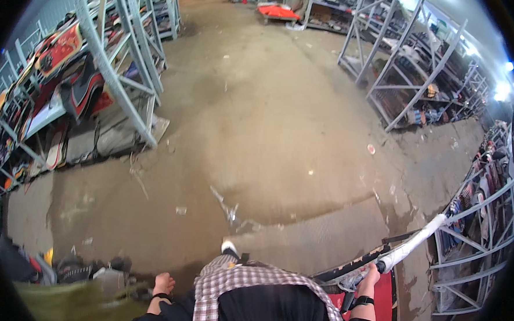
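My left hand point(164, 283) hangs at my left side, a dark band on its wrist. Its fingers are curled in and hold nothing that I can see. On the other side, my right hand point(368, 277), also with a dark wristband, is closed at the dark near end of a bar wrapped in white point(415, 243). The bar slants away to the right. A worn, dark curved rail point(351, 268) runs close beside that hand, and a flat red surface point(385, 300) shows below it. My body hides part of the rail.
Metal racks point(119, 80) loaded with mats and fabric pieces stand left; more full racks point(403, 65) stand right. A curved-looking metal frame point(477, 253) is close on my right. Scraps point(229, 210) and a flat sheet point(319, 233) lie on the floor ahead. Green material point(73, 315) is near left.
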Available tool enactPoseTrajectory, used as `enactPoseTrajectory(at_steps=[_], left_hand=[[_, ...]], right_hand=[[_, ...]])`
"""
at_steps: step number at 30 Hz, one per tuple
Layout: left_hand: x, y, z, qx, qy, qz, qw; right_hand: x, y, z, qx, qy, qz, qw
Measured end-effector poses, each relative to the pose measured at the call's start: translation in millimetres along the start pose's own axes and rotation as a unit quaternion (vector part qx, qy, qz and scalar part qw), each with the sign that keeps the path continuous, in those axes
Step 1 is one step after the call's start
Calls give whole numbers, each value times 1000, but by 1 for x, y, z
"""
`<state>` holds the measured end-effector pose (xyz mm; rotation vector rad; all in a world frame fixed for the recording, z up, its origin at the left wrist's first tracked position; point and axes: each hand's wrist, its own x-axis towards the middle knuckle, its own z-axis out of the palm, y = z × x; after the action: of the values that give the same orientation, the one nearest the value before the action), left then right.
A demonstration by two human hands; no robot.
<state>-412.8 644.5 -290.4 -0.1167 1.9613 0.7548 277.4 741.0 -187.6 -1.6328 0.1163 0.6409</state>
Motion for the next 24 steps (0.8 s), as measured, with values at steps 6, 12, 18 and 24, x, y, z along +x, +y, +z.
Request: enactPoseTrajectory(at_steps=[6,12,18,24], left_hand=[[87,308,118,234,-38,346,908],[121,508,247,259,-72,557,785],[330,482,236,197,-97,354,909],[331,574,317,304,-133,385,861]], right_hand=[[25,6,191,-27,42,-15,999],[59,16,394,-37,64,-40,996],[52,11,619,-168,76,-42,982],[78,-19,779,-53,25,-61,996]])
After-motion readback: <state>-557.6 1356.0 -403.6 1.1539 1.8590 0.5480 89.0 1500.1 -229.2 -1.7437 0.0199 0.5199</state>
